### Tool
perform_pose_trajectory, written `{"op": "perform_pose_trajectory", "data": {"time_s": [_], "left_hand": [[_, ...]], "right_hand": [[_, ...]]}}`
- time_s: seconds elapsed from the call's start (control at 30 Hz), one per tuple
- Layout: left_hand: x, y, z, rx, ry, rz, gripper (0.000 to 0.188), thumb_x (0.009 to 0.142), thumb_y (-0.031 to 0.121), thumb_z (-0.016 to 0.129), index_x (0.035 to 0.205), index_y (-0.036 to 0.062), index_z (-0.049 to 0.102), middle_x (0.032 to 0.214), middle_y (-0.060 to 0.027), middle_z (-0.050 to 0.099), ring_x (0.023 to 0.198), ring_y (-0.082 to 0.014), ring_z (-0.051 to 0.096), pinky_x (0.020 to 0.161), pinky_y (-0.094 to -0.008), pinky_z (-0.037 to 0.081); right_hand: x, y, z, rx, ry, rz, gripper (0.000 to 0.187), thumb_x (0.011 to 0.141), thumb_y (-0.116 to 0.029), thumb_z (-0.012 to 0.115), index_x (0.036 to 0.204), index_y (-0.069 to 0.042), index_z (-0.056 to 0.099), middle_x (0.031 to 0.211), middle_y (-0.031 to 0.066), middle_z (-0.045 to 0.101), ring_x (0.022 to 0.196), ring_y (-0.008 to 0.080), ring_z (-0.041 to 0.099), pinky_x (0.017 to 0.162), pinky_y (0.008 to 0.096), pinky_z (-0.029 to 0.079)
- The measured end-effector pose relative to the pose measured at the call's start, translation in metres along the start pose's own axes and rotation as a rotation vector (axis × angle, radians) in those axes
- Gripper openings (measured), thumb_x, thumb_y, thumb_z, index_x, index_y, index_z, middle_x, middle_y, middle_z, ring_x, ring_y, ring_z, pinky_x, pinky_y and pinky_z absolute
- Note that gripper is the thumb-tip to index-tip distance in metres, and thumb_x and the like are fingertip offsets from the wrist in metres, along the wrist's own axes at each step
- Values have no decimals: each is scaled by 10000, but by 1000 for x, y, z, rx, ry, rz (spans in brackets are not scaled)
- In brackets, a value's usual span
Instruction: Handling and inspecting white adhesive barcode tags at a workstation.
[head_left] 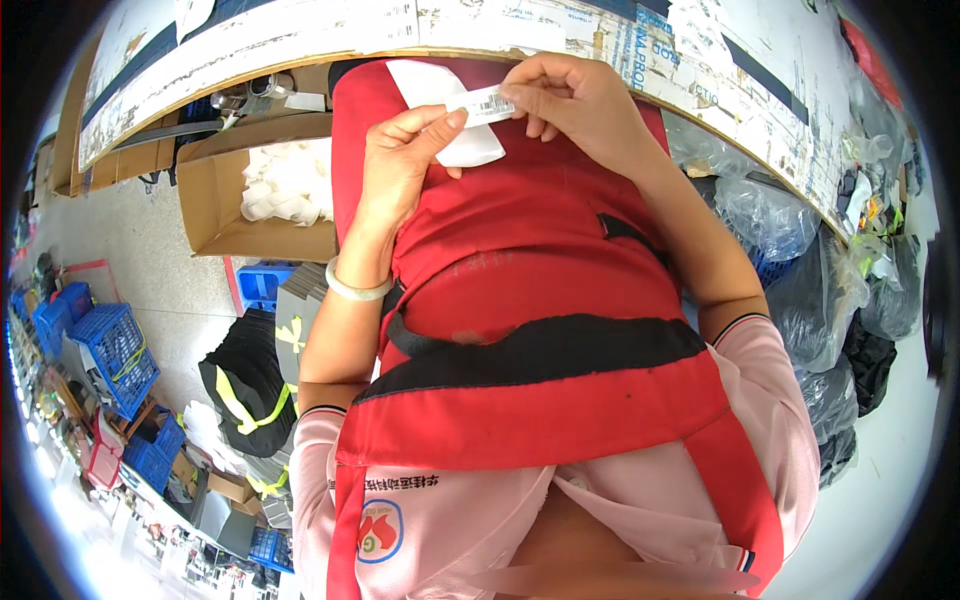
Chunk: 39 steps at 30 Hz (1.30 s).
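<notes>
A small white label (483, 106) with a printed barcode is stretched between my hands, above my lap. My left hand (402, 152) pinches its left end between thumb and forefinger. At the other end, the thumb and fingertips of my right hand (578, 105) are closed on the label's edge. Behind and below the label lies a wider white strip (424, 82), slanting across my red apron (540, 230); whether the two are joined I cannot tell. A pale bangle (358, 285) circles my left wrist.
A worn table edge (440, 52) runs just beyond my hands. At the left stands a cardboard box (215, 200) of cream-coloured pieces, with a stack of dark material (245, 375) and blue crates (115, 355) nearer. Filled plastic bags (805, 300) crowd the right side.
</notes>
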<state>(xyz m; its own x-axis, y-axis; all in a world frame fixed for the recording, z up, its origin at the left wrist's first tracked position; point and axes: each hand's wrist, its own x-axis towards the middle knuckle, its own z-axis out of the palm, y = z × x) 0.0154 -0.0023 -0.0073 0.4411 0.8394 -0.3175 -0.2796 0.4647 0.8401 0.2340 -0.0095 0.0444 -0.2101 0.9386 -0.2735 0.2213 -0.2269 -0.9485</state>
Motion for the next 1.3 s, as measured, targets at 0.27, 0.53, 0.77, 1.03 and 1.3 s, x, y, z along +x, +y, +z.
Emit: {"op": "perform_pose_trajectory", "data": {"time_s": [0.27, 0.53, 0.77, 1.03, 1.3], "left_hand": [[-4, 1, 0, -18, 49, -4, 139, 878, 92, 654, 967, -7, 696, 804, -61, 677, 624, -94, 594, 480, -215, 482], [1, -3, 7, 61, -7, -30, 141, 879, 99, 656, 960, -9, 697, 821, -58, 679, 641, -88, 594, 502, -212, 490], [-9, 6, -4, 214, 91, -68, 185, 915, 82, 585, 1056, -6, 666, 964, -55, 673, 804, -103, 622, 608, -243, 537], [-26, 12, -94, -111, 230, 32, 348, 912, 50, 573, 1254, -3, 543, 1184, -109, 610, 1061, -179, 594, 912, -320, 478], [-29, -76, -278, -322, 710, -162, 348, 928, 135, 574, 1267, 66, 538, 1242, -99, 580, 1052, -224, 607, 821, -377, 542]], "right_hand": [[4, 14, -11, 64, 147, -107, 279, 890, -207, 654, 1105, -34, 620, 858, -8, 633, 785, 54, 576, 680, 189, 468], [-8, 18, 0, 149, 75, 40, 190, 904, -199, 634, 950, -16, 658, 805, 6, 630, 700, 55, 574, 663, 187, 480], [-16, 20, -71, -23, 543, -103, 151, 888, -155, 623, 953, -28, 671, 772, 23, 652, 662, 74, 602, 616, 215, 491], [-31, 73, -192, -559, 1077, -183, 264, 833, -199, 703, 1059, -69, 666, 952, 51, 653, 862, 121, 593, 771, 254, 475], [-19, 45, -128, -499, 983, -315, 231, 849, -165, 673, 1064, -80, 672, 987, 31, 656, 901, 116, 583, 815, 255, 462]]}}
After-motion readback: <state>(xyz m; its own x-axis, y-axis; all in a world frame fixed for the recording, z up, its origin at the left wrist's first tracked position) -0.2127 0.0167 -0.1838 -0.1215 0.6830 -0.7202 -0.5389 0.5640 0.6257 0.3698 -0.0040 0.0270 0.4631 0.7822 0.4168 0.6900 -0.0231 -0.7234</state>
